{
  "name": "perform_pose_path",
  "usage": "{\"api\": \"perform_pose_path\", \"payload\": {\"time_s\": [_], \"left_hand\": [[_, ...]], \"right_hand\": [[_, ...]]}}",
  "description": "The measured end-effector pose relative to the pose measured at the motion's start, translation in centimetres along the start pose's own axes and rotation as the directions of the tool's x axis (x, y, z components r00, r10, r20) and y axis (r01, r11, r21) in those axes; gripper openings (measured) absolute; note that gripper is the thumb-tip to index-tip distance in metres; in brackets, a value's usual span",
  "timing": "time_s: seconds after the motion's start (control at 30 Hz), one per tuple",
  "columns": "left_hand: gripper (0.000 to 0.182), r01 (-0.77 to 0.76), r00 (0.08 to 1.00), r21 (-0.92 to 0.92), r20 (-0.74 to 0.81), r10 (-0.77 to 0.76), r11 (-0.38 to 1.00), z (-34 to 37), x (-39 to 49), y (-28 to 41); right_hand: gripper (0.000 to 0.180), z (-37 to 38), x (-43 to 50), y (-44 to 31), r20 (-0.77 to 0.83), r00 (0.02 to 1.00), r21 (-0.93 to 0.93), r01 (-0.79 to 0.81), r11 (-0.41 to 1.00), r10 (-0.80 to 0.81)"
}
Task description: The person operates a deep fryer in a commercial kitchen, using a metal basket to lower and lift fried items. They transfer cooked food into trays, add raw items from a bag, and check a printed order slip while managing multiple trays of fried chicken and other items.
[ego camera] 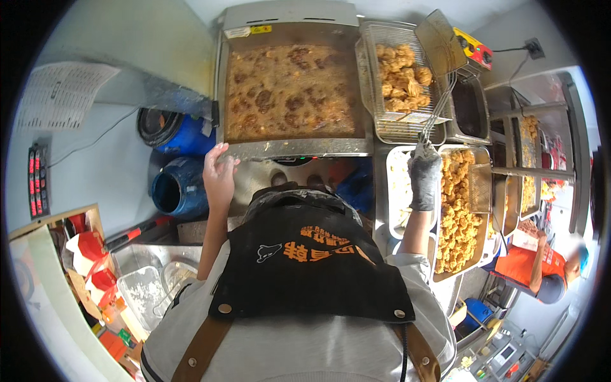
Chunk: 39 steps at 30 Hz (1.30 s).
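My left hand (219,169) is bare and empty, fingers loosely apart, near the front-left corner of a deep fryer (296,149). Foaming oil (281,86) fills the fryer, with dark brown pieces showing through. My right hand (425,176), in a dark, whitened glove, grips a long metal wire handle (437,112). The handle's far end reaches a rectangular mesh piece (440,43); I cannot tell whether they are joined. Beneath it, fried battered pieces (403,79) lie in a wire basket (389,117) right of the fryer.
A long tray of fried pieces (456,224) and a pale-lined tray (398,191) stand on my right. Blue plastic barrels (191,184) are at left, below a red digital timer (38,181). A person in an orange apron (525,262) stands far right.
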<state>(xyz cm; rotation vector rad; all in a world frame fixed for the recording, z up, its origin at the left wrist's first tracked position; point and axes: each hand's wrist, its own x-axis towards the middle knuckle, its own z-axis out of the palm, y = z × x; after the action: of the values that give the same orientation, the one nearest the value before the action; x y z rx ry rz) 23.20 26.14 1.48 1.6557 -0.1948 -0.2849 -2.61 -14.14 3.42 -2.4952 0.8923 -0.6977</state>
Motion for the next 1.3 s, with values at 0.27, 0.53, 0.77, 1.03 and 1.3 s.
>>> {"api": "perform_pose_path", "payload": {"time_s": [0.27, 0.53, 0.77, 1.03, 1.3], "left_hand": [[0.031, -0.004, 0.999, -0.035, -0.043, 0.003, 0.999, -0.5, -0.2, 0.2], [0.034, 0.023, 0.996, -0.036, -0.086, -0.026, 0.999, -1.8, -0.7, 0.9], [0.035, 0.059, 0.983, -0.031, -0.17, -0.063, 0.998, -2.8, -1.9, 0.3], [0.035, 0.049, 0.983, -0.038, -0.176, -0.055, 0.998, -2.7, -1.8, 1.0], [0.036, 0.096, 0.972, -0.036, -0.212, -0.102, 0.995, -3.5, -1.9, 0.7]], "right_hand": [[0.017, 8.6, -0.4, -6.6, 0.483, 0.858, 0.324, -0.362, 0.874, 0.176], [0.026, 21.9, 1.8, -4.6, 0.475, 0.841, -0.277, -0.136, 0.951, 0.259], [0.023, 24.5, 2.1, -0.8, 0.798, 0.517, 0.167, -0.684, 0.71, 0.31], [0.014, 25.6, 3.3, -5.6, 0.949, 0.306, 0.286, -0.936, 0.203, 0.077], [0.019, 29.2, 3.3, -7.0, 0.926, 0.373, 0.372, -0.882, 0.291, -0.054]]}}
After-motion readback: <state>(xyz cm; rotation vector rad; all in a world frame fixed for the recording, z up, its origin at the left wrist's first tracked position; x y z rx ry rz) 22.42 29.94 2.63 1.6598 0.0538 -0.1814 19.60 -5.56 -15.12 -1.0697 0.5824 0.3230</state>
